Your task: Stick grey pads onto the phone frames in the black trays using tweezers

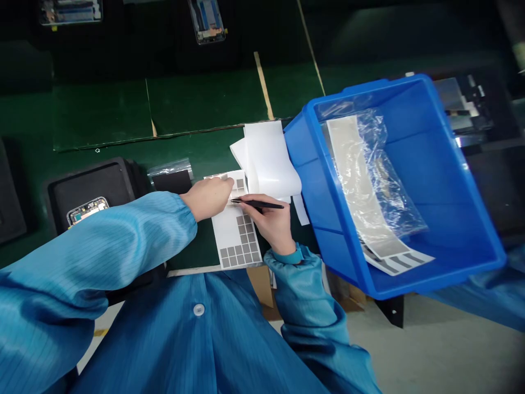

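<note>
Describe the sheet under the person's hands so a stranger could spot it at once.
Find the blue plastic bin. Just left of it on the green mat, under the left hand, lies a white sheet. Unlike the plain white paper beside it, this sheet carries a grid of grey squares, and black tweezers in the right hand reach over it.

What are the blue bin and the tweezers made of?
The bin looks like moulded plastic: glossy blue, with smooth rounded corners and a thick rim. The tweezers look matte black, perhaps coated metal or plastic; the picture can't settle which.
</note>
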### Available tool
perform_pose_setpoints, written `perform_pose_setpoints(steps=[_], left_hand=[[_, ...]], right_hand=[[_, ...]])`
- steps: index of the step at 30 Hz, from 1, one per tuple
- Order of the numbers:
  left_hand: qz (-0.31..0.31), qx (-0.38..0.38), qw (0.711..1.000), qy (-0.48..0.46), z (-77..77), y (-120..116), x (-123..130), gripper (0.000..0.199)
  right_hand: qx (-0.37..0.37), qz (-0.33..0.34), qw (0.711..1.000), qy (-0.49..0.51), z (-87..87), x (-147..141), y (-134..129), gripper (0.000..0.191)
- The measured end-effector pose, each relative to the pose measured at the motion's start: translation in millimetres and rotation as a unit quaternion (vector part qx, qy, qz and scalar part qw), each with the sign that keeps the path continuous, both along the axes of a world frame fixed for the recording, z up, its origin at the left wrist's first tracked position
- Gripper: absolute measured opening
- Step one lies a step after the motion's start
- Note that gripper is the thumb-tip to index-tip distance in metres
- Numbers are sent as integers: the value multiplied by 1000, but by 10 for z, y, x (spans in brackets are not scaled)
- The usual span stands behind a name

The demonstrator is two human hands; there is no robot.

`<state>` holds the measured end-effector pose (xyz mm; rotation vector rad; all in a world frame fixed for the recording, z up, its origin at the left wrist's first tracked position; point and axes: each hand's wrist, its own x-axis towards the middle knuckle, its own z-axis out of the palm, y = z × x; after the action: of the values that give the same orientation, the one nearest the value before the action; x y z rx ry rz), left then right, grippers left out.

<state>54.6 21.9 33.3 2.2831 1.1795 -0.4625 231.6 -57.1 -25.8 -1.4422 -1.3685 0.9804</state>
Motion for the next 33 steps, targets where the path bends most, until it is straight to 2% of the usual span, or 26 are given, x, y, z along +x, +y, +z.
perform_pose_setpoints(steps=[19,23,25,28,31,33], left_hand=[[8,-5,1000,-18,-25,-5,-17,28],[11,-12,999,-32,5,27,-29,26],[10,-15,999,-49,109,60,-65,24],[39,-11,993,-109,398,74,-195,23],[87,-37,980,-175,733,-27,-422,17],[116,-63,970,-202,894,-154,-611,16]], right_hand=[[7,-5,1000,-18,-42,-13,-8,14],[-1,-25,1000,7,18,0,-52,13],[0,-44,999,21,114,8,-88,13],[22,-68,997,28,325,-13,-142,12],[48,-60,996,47,554,-109,-168,12],[66,-37,995,64,692,-223,-163,14]])
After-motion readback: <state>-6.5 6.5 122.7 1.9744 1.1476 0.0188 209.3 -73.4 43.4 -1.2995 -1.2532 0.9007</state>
